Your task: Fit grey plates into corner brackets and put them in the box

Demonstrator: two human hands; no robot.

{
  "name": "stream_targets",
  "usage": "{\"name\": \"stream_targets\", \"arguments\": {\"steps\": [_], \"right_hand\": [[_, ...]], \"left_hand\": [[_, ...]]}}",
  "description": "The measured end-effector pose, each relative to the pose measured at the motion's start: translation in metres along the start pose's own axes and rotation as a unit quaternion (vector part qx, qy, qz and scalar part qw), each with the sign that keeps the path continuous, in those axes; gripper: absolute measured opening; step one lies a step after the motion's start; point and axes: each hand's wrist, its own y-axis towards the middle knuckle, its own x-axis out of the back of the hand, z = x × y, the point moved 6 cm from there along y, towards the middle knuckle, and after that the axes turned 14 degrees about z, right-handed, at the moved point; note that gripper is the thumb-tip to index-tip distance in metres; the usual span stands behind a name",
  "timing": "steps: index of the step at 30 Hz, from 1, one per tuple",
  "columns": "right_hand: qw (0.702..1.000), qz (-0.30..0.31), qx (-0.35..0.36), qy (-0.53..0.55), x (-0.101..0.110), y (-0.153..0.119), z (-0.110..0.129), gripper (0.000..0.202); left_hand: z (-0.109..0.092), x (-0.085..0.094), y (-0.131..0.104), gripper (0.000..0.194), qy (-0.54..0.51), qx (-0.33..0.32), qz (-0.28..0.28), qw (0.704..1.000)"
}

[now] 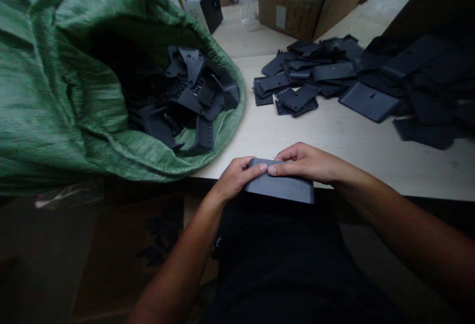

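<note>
A flat dark grey plastic panel (284, 185) is held between my two hands at the table's front edge. My left hand (237, 175) grips its left end, thumb on top and fingers curled beneath. With its thumb pressed on the upper face, my right hand (304, 163) holds the far edge. The two thumb tips nearly meet near the panel's middle. Its underside is hidden. To the left, a green woven sack (92, 111) lies with its mouth facing right, full of dark plastic parts (189, 99).
A loose pile of similar dark panels (334, 71) spreads over the right of the pale table (267, 131). Behind it stands a cardboard box (293, 2). A small box (204, 10) sits at the back. Below the table, at left, a carton (122, 264) holds dark pieces.
</note>
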Motion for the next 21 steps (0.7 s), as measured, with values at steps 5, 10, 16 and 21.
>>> {"name": "stream_targets", "arguments": {"steps": [5, 10, 16, 21], "right_hand": [[0.92, -0.308, 0.162, -0.179, 0.036, -0.029, 0.042, 0.041], [0.929, -0.32, 0.17, -0.075, 0.036, -0.042, 0.037, 0.045], [0.965, -0.119, 0.13, 0.193, 0.0, -0.003, 0.005, 0.056], [0.967, -0.089, 0.219, 0.095, -0.014, -0.009, 0.02, 0.04]], "left_hand": [[-0.003, 0.025, -0.004, 0.042, -0.129, -0.081, -0.159, 0.976], [-0.004, 0.035, -0.013, 0.04, -0.154, -0.177, -0.271, 0.934], [-0.003, 0.009, -0.013, 0.032, -0.002, -0.145, -0.101, 0.984], [-0.003, 0.011, -0.009, 0.054, -0.084, -0.131, -0.121, 0.98]]}}
